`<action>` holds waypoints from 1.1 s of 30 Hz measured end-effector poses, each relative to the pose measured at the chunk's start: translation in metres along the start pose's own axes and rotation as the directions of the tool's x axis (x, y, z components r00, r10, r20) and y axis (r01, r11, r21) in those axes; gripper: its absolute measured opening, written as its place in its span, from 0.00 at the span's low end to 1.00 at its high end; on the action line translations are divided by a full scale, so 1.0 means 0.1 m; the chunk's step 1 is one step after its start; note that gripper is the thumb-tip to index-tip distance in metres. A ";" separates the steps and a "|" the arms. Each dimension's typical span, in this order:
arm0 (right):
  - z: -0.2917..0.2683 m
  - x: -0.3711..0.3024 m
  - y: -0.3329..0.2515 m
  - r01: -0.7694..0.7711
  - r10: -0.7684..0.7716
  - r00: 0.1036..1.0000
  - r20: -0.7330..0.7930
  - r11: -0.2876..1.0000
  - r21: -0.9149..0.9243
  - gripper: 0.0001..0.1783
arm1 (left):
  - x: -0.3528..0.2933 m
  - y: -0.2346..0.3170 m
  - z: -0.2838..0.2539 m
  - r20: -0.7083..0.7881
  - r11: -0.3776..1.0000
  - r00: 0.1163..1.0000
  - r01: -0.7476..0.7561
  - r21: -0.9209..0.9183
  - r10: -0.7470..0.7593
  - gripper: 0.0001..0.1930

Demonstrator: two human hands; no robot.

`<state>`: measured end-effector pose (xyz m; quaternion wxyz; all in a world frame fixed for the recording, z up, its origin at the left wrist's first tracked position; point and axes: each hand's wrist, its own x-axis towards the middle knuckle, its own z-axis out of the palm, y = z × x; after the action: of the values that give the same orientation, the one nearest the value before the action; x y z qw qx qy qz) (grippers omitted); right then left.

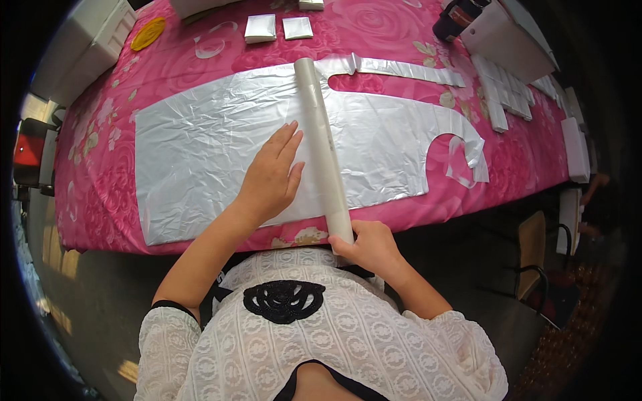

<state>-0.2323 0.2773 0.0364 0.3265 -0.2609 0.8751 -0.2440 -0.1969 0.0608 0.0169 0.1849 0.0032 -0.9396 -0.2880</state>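
Note:
A silvery-white plastic sheet cut like a disposable apron (200,147) lies spread across the table, its surface creased. Its strap and neck cut-outs are on the right side. Across its middle rests a long pale tube (321,134), running from the far edge toward my body. My right hand (368,244) grips the tube's near end, thumb on top. Just left of the tube, my left hand (273,167) lies flat over the apron, fingers stretched out and pointing away from me; it holds nothing.
The table has a pink flowered cloth (87,194). Small folded silvery packets (261,28) lie at the back. Several long folded white bundles (501,93) sit at the right, near a white box (501,33) and a dark cup (458,19). A yellow coil (148,33) lies back left. A chair (535,260) stands right.

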 end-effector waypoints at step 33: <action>-0.43 2.41 -0.36 0.424 -0.240 0.887 -0.395 0.762 0.490 0.29 | -0.02 -0.09 0.56 0.185 0.956 0.975 0.067 0.286 -0.124 0.33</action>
<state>-0.4085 0.1130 -0.0209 0.1986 -0.2638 0.7420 -0.5834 -0.2154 0.0834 -0.0315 0.0726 0.0456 -0.9832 -0.1609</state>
